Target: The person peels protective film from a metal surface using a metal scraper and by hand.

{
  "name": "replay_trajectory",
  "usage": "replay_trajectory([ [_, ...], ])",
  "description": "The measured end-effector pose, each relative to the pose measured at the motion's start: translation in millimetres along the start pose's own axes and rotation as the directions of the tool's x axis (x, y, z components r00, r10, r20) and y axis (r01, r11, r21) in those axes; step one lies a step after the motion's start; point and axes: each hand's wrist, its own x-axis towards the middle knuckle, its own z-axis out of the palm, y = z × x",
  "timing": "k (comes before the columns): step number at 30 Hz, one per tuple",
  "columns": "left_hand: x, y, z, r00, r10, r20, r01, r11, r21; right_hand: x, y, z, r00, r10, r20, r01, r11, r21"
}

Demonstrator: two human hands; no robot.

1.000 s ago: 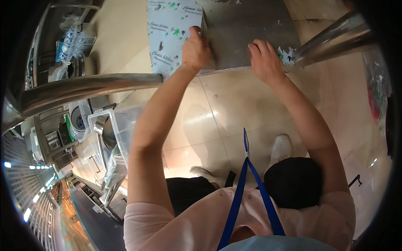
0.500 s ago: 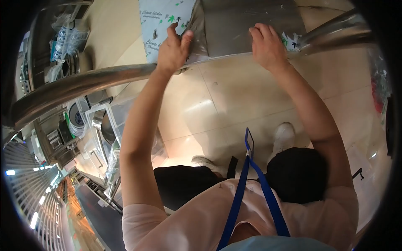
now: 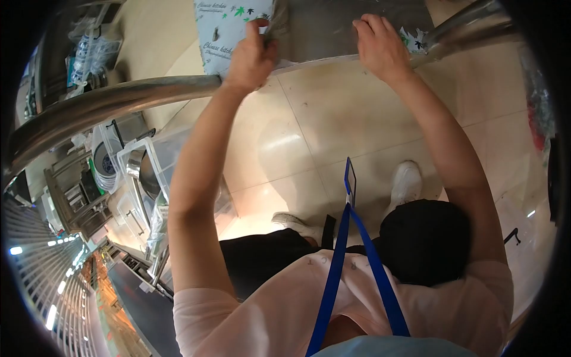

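Note:
A white film printed with green leaves and "Chinese kitchen" lettering (image 3: 215, 30) covers the left part of a flat surface at the top of the view. Beside it, a bare grey metal-looking panel (image 3: 321, 30) stretches right. My left hand (image 3: 251, 59) is at the film's right edge, where the material is creased. Its thumb and fingers are bent together on that edge, partly in shadow. My right hand (image 3: 383, 50) rests on the panel's right part with fingers bent and slightly apart, holding nothing visible. A leaf-printed scrap of film (image 3: 413, 40) sticks out just right of it.
Thick metal tubes run at left (image 3: 137, 98) and right (image 3: 476, 27). Left of me are a clear plastic bin (image 3: 148, 157), stacked bowls (image 3: 106, 166) and shelving with wrapped items (image 3: 89, 59). My shoes (image 3: 407, 181) stand on a tiled floor. A blue lanyard (image 3: 336, 268) hangs from my neck.
My left hand has turned, and its spread thumb and index finger have come in to the film's edge. My right hand stays on the panel. The view has shifted slightly.

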Motion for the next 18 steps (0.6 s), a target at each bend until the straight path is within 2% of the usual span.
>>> replay_trajectory([
  [2,1,-16,-7,1.0,0.021,0.0,-0.021,0.999,-0.034,-1,0,-3,1.0,-0.014,0.0,0.014,1.0,0.028],
  [5,4,-32,-10,0.999,-0.023,0.029,0.026,0.991,-0.129,1,1,-6,1.0,-0.019,0.005,0.019,0.999,0.029],
  [8,3,-38,-11,0.98,-0.153,0.124,0.176,0.964,-0.199,1,3,-4,0.999,-0.007,0.036,0.006,1.0,0.026],
  [11,0,-35,-8,1.0,-0.004,-0.003,0.003,0.986,-0.168,3,-2,-9,1.0,-0.012,-0.01,0.013,0.998,0.063],
  [13,-6,-22,-10,0.979,0.059,-0.196,-0.098,0.976,-0.196,6,-4,-11,0.999,-0.023,-0.041,0.026,0.996,0.086],
  [14,-6,-9,-12,0.898,0.155,-0.412,-0.195,0.979,-0.057,5,-4,-11,0.999,-0.024,-0.038,0.027,0.996,0.084],
  [15,-4,3,-15,0.831,0.347,-0.434,-0.337,0.936,0.103,3,-5,-11,0.999,-0.021,-0.031,0.023,0.996,0.081],
  [16,-7,10,-15,0.84,0.499,-0.215,-0.461,0.864,0.203,1,-5,-11,0.999,-0.018,-0.032,0.02,0.997,0.071],
  [17,-10,14,-13,0.795,0.606,0.019,-0.588,0.763,0.269,1,-4,-10,0.999,-0.022,-0.033,0.024,0.998,0.06],
  [18,-12,16,-5,0.808,0.567,0.163,-0.59,0.774,0.229,2,-4,-9,0.999,-0.027,-0.037,0.029,0.998,0.051],
])
